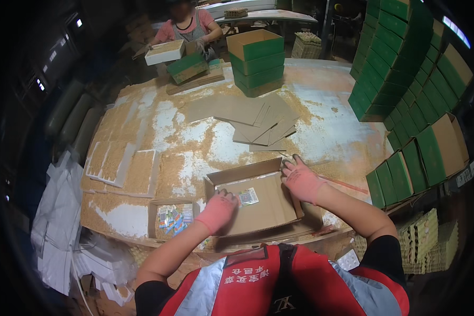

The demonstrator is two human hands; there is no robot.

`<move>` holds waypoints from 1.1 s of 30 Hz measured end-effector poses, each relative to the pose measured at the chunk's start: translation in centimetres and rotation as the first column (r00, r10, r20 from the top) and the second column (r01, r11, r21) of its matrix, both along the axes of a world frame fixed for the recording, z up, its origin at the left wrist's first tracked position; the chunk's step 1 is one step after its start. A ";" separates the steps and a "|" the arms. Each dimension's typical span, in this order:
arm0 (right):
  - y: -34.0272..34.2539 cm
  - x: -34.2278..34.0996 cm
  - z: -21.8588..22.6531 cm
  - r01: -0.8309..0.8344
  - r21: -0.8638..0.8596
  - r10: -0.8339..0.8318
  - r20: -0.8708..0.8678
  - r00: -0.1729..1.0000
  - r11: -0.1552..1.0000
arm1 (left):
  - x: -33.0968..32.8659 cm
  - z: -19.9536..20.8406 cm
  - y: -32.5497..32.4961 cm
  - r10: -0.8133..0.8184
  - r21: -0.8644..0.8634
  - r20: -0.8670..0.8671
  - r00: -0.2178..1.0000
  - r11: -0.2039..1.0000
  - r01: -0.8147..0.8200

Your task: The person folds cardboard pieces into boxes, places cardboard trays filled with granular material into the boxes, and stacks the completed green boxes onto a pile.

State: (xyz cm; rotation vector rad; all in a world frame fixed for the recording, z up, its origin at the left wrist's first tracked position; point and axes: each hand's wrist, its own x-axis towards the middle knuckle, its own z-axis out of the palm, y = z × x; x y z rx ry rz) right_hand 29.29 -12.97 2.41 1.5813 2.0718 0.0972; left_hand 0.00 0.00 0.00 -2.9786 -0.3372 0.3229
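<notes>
A shallow open cardboard box (271, 210) lies on the table in front of me, with a small printed card (248, 197) inside it. My left hand (217, 209), in a pink glove, presses flat on the box floor beside the card. My right hand (300, 179), also in a pink glove, rests with spread fingers on the box's far right corner. Neither hand grips anything.
A small box of colourful cards (169, 218) sits left of me. Flat cardboard sheets (258, 124) lie mid-table amid scattered grain. Green boxes (255, 60) stand stacked at the back and a tall stack of green boxes (405, 89) stands at the right. A person opposite holds a white tray (165, 52). White trays (124, 166) lie at the left.
</notes>
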 end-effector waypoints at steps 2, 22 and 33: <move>-1.2 -0.4 0.9 0.041 0.286 0.027 -0.229 0.973 0.957 | -1.6 4.0 0.0 0.174 -0.189 0.101 0.980 0.970 -0.153; -2.7 0.2 -16.7 0.679 -0.441 -0.619 -0.785 0.025 0.587 | -0.8 -14.0 -2.3 0.872 -0.894 0.255 0.419 0.378 -0.242; -12.8 13.6 4.2 0.699 -0.286 0.038 -0.912 -0.408 0.656 | 13.8 -2.8 -5.6 0.492 -0.569 -0.257 0.832 -0.773 0.282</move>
